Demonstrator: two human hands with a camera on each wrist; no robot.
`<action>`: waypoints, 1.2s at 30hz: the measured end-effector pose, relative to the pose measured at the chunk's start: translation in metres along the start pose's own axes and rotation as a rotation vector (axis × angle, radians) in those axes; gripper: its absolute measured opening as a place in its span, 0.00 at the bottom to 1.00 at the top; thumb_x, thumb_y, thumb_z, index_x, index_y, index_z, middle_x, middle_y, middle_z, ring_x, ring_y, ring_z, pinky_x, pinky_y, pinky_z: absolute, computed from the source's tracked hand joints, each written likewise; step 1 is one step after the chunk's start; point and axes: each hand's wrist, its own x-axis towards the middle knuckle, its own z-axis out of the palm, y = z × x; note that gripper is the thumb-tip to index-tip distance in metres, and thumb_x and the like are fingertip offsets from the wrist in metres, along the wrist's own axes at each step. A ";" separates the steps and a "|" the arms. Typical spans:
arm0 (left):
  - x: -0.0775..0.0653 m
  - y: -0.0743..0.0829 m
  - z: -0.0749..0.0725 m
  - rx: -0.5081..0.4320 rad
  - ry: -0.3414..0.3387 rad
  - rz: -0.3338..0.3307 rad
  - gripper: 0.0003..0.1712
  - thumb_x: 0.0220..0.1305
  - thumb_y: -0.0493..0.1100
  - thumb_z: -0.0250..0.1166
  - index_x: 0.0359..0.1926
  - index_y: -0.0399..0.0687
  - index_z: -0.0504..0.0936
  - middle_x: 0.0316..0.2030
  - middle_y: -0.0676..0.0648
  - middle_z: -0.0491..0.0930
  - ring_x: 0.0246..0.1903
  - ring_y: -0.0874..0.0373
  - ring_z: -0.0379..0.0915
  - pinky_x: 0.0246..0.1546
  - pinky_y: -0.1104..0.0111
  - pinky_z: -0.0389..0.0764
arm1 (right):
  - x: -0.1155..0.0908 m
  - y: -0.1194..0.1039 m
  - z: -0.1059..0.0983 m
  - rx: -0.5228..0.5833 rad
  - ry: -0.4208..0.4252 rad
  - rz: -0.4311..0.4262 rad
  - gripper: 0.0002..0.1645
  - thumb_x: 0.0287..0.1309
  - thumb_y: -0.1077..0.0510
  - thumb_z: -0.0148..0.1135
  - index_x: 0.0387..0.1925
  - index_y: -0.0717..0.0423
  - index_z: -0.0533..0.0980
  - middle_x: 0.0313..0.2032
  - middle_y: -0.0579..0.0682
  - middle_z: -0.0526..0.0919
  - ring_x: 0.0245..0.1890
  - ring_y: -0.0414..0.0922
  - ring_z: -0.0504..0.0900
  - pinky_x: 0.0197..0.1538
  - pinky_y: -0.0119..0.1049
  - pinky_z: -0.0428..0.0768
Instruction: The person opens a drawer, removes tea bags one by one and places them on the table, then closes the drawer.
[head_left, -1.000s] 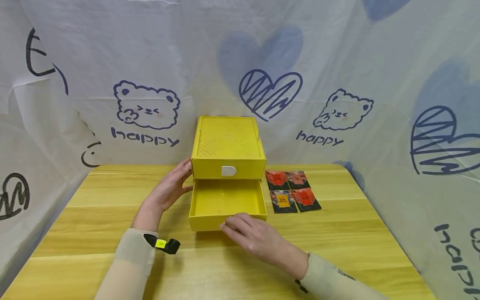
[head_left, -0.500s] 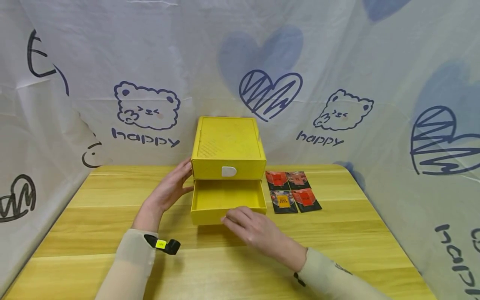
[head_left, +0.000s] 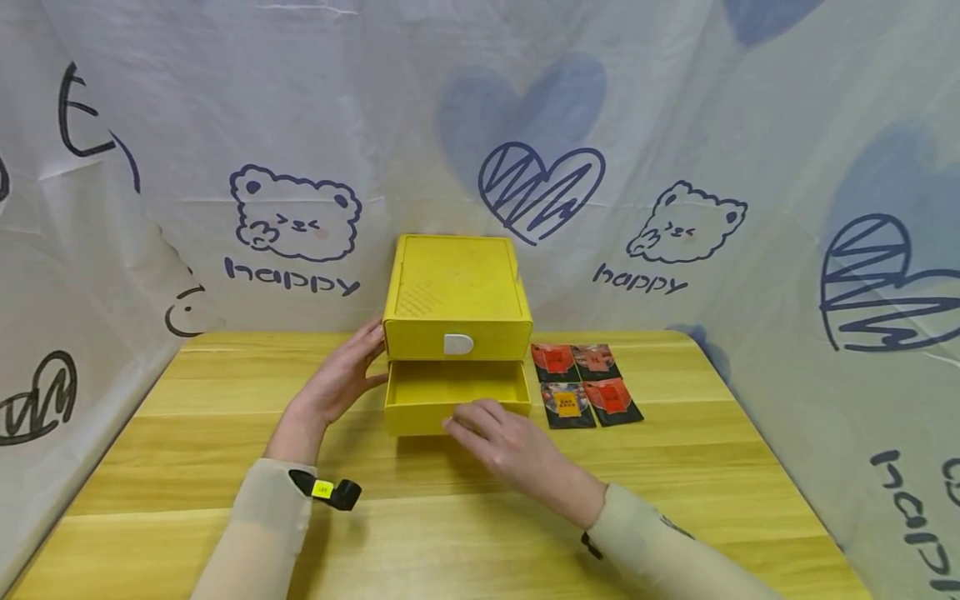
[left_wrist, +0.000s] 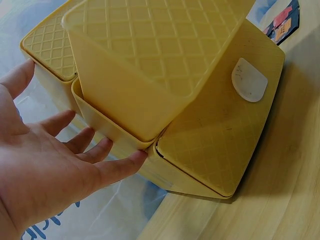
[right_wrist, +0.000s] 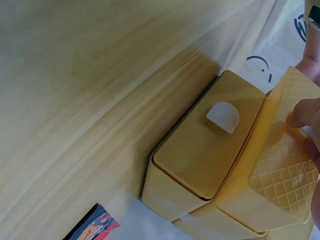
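Observation:
A yellow drawer cabinet [head_left: 459, 279] stands at the back of the table, with its middle drawer [head_left: 420, 419] pulled partway out. The inside of that drawer that shows is bare. My right hand [head_left: 506, 442] pinches the white handle [right_wrist: 306, 131] on the drawer's front, thumb against the waffle-patterned face. My left hand [head_left: 341, 379] rests its spread fingers [left_wrist: 102, 150] along the cabinet's left side. The bottom drawer [right_wrist: 205, 155], with its own white handle [right_wrist: 223, 117], is closed below. The top drawer [head_left: 420, 340] is closed too.
Several small black-and-red packets [head_left: 611, 400] lie in two rows on the wooden table [head_left: 712, 467], right of the cabinet. A white sheet [head_left: 420, 108] printed with bears and hearts hangs behind and at the sides.
The middle drawer has slid further into the cabinet, with my right hand moving along with it, away from me. My left hand has stayed on the cabinet's side.

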 end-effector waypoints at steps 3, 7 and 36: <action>0.000 0.000 0.000 0.002 -0.005 0.003 0.31 0.69 0.55 0.43 0.70 0.60 0.47 0.70 0.49 0.44 0.65 0.56 0.38 0.60 0.37 0.44 | -0.001 0.003 0.005 -0.005 -0.012 0.011 0.22 0.64 0.70 0.36 0.51 0.59 0.74 0.47 0.55 0.75 0.45 0.47 0.70 0.42 0.28 0.77; 0.000 0.000 0.001 0.002 -0.005 0.005 0.31 0.70 0.55 0.43 0.70 0.58 0.47 0.69 0.48 0.45 0.65 0.56 0.38 0.59 0.37 0.44 | -0.004 0.006 0.012 -0.009 -0.052 0.041 0.22 0.61 0.71 0.42 0.53 0.58 0.73 0.49 0.54 0.74 0.47 0.47 0.69 0.42 0.28 0.77; -0.001 0.000 0.001 -0.010 -0.011 0.011 0.30 0.70 0.54 0.42 0.70 0.59 0.47 0.69 0.49 0.45 0.64 0.56 0.38 0.60 0.37 0.42 | 0.007 0.023 0.022 -0.017 -0.071 0.116 0.20 0.56 0.70 0.54 0.51 0.57 0.74 0.49 0.55 0.73 0.47 0.48 0.69 0.26 0.24 0.76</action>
